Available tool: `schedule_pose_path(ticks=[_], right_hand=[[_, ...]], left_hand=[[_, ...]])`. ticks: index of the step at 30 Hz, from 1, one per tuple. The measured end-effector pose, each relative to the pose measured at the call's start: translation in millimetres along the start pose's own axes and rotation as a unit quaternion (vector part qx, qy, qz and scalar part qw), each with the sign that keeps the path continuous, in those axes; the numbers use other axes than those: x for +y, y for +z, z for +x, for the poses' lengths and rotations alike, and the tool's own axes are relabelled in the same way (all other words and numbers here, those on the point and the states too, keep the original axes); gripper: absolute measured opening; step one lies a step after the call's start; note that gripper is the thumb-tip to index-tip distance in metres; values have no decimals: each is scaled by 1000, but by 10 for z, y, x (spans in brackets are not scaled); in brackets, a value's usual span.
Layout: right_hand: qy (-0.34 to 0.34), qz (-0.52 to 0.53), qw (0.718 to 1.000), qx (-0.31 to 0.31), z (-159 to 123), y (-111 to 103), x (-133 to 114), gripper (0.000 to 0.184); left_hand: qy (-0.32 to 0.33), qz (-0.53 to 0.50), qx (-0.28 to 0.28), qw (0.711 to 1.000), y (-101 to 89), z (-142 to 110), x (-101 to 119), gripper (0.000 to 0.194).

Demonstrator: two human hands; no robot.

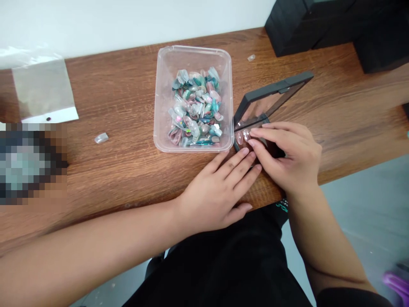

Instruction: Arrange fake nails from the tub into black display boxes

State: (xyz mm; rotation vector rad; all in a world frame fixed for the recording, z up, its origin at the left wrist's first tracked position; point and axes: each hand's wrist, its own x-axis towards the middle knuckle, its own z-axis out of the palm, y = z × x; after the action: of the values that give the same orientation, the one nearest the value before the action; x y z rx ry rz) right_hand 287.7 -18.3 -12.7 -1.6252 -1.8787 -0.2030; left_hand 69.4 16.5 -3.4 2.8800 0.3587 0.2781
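Note:
My right hand (pixel 286 155) reaches into a black hinged case (pixel 277 91) whose windowed lid is raised. Its thumb and index finger pinch at a clear press-on nail (pixel 246 135), one of a few lying in the case's base. My left hand (pixel 220 187) lies flat with fingers stretched out, its fingertips by the front edge of the case and below the plastic tub. That clear tub (pixel 161 98), just left of the case, holds a heap of press-on nails (pixel 198 111) in teal, pink and clear tones. My right hand hides part of the case's base.
Single loose nails lie on the wooden table, one at the left (pixel 101 137) and one at the back (pixel 251 57). Black boxes (pixel 297 25) stand at the back right. A clear plastic bag (pixel 43 91) lies at the far left, above a blurred-out object (pixel 30 166).

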Motion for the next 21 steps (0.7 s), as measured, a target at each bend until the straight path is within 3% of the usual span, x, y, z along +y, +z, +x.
schedule_pose_path(ticks=[11,16,19,21], right_hand=[[3,9,1000,-1,11,-16,-28,17],[-13,6,999,30,-37,-27,-10,20],[-53,9,997,63,9,-118,-45,30],[-78,29,996,44,140,-255,-122,31]], left_hand=[[3,10,3,1000,8,-8,26,73],[-3,5,-10,1000,6,-9,43,74],[-13,6,-15,1000,14,-15,62,76],[-15,7,-16,1000,19,-20,70,75]])
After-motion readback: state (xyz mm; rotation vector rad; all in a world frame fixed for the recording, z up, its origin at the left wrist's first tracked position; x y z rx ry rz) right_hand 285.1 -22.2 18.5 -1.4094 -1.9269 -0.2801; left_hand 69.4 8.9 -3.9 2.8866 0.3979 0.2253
